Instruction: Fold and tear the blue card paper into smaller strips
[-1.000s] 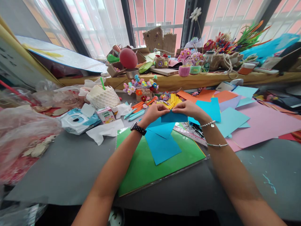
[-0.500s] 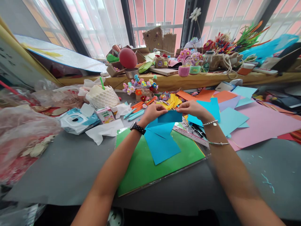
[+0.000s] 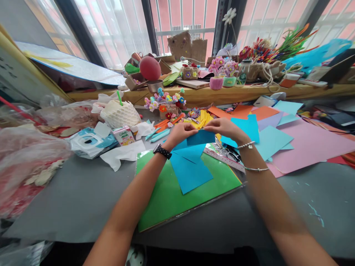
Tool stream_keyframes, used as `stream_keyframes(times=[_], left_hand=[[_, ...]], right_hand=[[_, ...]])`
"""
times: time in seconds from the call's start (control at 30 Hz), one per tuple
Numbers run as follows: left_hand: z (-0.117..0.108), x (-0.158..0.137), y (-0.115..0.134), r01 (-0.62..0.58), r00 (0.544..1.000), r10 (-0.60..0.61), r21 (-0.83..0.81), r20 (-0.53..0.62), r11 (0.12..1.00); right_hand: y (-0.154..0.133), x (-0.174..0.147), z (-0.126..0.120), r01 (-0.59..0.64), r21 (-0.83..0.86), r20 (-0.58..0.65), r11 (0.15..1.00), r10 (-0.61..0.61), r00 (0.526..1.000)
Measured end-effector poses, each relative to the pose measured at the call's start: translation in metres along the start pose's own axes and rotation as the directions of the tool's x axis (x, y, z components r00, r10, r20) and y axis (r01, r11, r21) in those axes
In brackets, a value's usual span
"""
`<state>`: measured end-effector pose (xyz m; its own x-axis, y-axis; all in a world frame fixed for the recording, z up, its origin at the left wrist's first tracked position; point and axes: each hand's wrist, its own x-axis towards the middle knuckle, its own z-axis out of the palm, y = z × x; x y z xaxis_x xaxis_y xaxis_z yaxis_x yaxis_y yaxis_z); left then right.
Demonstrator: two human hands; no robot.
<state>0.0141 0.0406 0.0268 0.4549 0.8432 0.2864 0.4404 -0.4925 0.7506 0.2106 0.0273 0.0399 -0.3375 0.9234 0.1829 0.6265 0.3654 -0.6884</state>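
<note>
Between my two hands hangs a small blue paper piece (image 3: 200, 137), raised above the work surface. My left hand (image 3: 183, 133) pinches its upper left edge, a black watch on that wrist. With closed fingertips my right hand (image 3: 224, 128) grips the upper edge further right; two silver bracelets circle that wrist and forearm. Below them, blue paper sheets (image 3: 191, 173) overlap on a green sheet pack (image 3: 163, 199). Beside my right wrist lie scissors (image 3: 231, 153), partly hidden, and a pale patterned ruler (image 3: 222, 156).
Coloured papers, including a pink sheet (image 3: 310, 147), spread on the right. Left are a wet-wipes pack (image 3: 90, 142), a small carton (image 3: 124, 135) and plastic bags (image 3: 30, 159). Yellow paper strips (image 3: 204, 119) and a flower basket (image 3: 168, 107) stand behind my hands. A crowded ledge (image 3: 111, 96) runs along the window.
My right hand has slid slightly left along the paper's top edge, closer to my left hand. The blue piece now tilts a little. Its grip by both hands continues.
</note>
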Motion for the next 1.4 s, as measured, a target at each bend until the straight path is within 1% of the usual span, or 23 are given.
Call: stream_keyframes(times=[0.1, 0.23, 0.33, 0.47, 0.5, 0.57, 0.63, 0.7, 0.73, 0.8, 0.83, 0.9, 0.97, 1.0, 1.1, 1.27, 1.33, 1.4], left_hand=[[0.000, -0.001, 0.002, -0.021, 1.000, 0.021, 0.031, 0.012, 0.999], [-0.001, -0.001, 0.003, -0.067, 0.997, 0.065, 0.047, 0.047, 0.997], [-0.001, 0.000, 0.001, -0.042, 0.999, 0.042, 0.013, 0.022, 0.999], [-0.004, 0.002, -0.007, 0.059, 0.998, -0.049, -0.212, 0.049, 0.975], [-0.006, 0.002, -0.010, 0.075, 0.997, -0.068, -0.249, 0.036, 0.966], [-0.010, 0.003, -0.015, 0.090, 0.993, -0.107, -0.271, -0.049, 0.958], [-0.012, 0.004, -0.016, 0.074, 0.982, -0.114, -0.251, -0.149, 0.965], [-0.012, 0.005, -0.012, 0.010, 0.985, -0.043, -0.189, -0.167, 0.982], [-0.010, 0.005, -0.008, -0.039, 0.989, 0.018, -0.145, -0.145, 0.989], [-0.006, 0.006, 0.001, -0.149, 0.987, 0.146, -0.035, -0.060, 0.988], [-0.004, 0.006, 0.006, -0.188, 0.982, 0.189, 0.027, -0.024, 0.982], [-0.001, 0.004, 0.012, -0.216, 0.976, 0.218, 0.154, 0.005, 0.964], [-0.002, 0.000, 0.012, -0.201, 0.978, 0.206, 0.244, 0.005, 0.949], [-0.003, -0.003, 0.011, -0.192, 0.980, 0.199, 0.260, -0.001, 0.946], [-0.008, -0.017, 0.001, -0.154, 0.987, 0.162, 0.230, -0.017, 0.961], [-0.009, -0.038, -0.008, -0.025, 0.997, 0.038, 0.171, -0.073, 0.985], [-0.007, -0.041, -0.008, -0.005, 0.996, 0.018, 0.157, -0.083, 0.988], [-0.006, -0.042, -0.006, 0.000, 0.996, 0.015, 0.160, -0.092, 0.987]], right_hand=[[-0.014, 0.003, 0.010, 0.085, -0.132, 0.033, 0.988, -0.081, 0.996], [-0.019, 0.003, 0.012, 0.115, -0.187, 0.013, 0.976, -0.115, 0.993], [-0.016, -0.001, 0.005, 0.074, -0.203, -0.032, 0.976, -0.082, 0.996], [-0.007, -0.007, -0.012, 0.002, -0.235, -0.085, 0.972, -0.023, 0.996], [-0.005, -0.009, -0.016, -0.023, -0.254, -0.110, 0.967, -0.005, 0.994], [0.000, -0.011, -0.022, -0.063, -0.265, -0.152, 0.962, 0.023, 0.988], [0.001, -0.012, -0.024, -0.061, -0.234, -0.155, 0.970, 0.024, 0.988], [-0.001, -0.010, -0.021, -0.025, -0.193, -0.126, 0.981, 0.001, 0.992], [-0.003, -0.009, -0.018, -0.003, -0.177, -0.107, 0.984, -0.017, 0.994], [-0.009, -0.005, -0.010, 0.043, -0.141, -0.063, 0.989, -0.052, 0.997], [-0.012, -0.003, -0.006, 0.066, -0.120, -0.048, 0.991, -0.072, 0.996], [-0.017, 0.000, 0.003, 0.094, -0.115, -0.031, 0.989, -0.098, 0.995], [-0.020, 0.003, 0.009, 0.102, -0.146, -0.029, 0.984, -0.108, 0.994], [-0.020, 0.003, 0.012, 0.103, -0.165, -0.028, 0.981, -0.109, 0.994], [-0.021, 0.004, 0.016, 0.095, -0.192, -0.009, 0.977, -0.098, 0.995], [-0.020, 0.002, 0.014, 0.053, -0.187, 0.036, 0.981, -0.047, 0.998], [-0.018, 0.002, 0.014, 0.035, -0.197, 0.024, 0.980, -0.031, 0.999], [-0.016, 0.003, 0.015, 0.016, -0.223, -0.036, 0.975, -0.025, 0.999]])
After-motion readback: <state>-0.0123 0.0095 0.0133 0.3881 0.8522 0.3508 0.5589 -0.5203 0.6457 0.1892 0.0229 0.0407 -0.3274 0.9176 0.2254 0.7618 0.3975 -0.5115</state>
